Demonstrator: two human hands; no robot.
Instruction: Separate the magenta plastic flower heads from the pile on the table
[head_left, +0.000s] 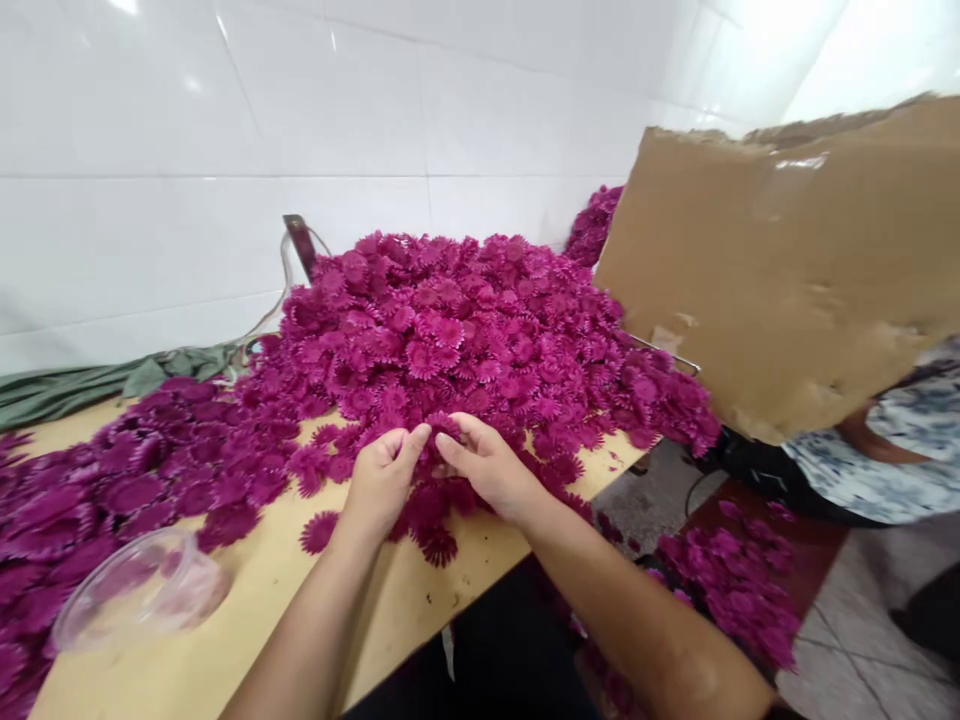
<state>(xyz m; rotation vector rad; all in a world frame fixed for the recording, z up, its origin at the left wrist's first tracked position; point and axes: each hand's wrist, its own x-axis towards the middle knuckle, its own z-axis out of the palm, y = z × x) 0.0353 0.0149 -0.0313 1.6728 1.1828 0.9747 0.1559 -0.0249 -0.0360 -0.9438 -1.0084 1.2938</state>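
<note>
Both hands meet over the front of a large heap of magenta artificial flower heads (465, 330). My left hand (386, 475) is closed, thumb and forefinger pinching the left edge of one magenta flower head (441, 425). From the other side, my right hand (491, 465) grips the same piece between thumb and fingers. Fingers cover part of it, so its full shape is hidden. Below the hands more flower heads lie on the pale yellow tabletop (262, 600), and a single loose one (319, 532) rests beside my left wrist.
A clear plastic tub (124, 590) stands at the left front among wider flower pieces (135, 490). Green cloth (112, 385) lies along the tiled wall. At right a big cardboard sheet (795, 270) partly hides a seated person's patterned clothing (877, 470). More flowers (739, 580) are piled lower right.
</note>
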